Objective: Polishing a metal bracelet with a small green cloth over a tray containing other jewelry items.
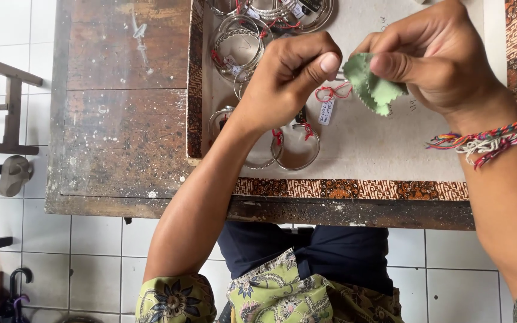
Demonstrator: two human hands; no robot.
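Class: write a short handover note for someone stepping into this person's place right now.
Left hand: fingers pinch a small silver piece with a red-strung paper tag hanging from it.
Right hand: fingers press a green cloth to that piece.
Silver bangles, also tagged, lie on the batik-edged tray on the wooden table.
How many are already wiped cannot be told; this piece is in hand.

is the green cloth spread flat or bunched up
Bunched up. The green cloth is pinched in the right hand, its zigzag edges folded over, against a small piece held by the left hand.
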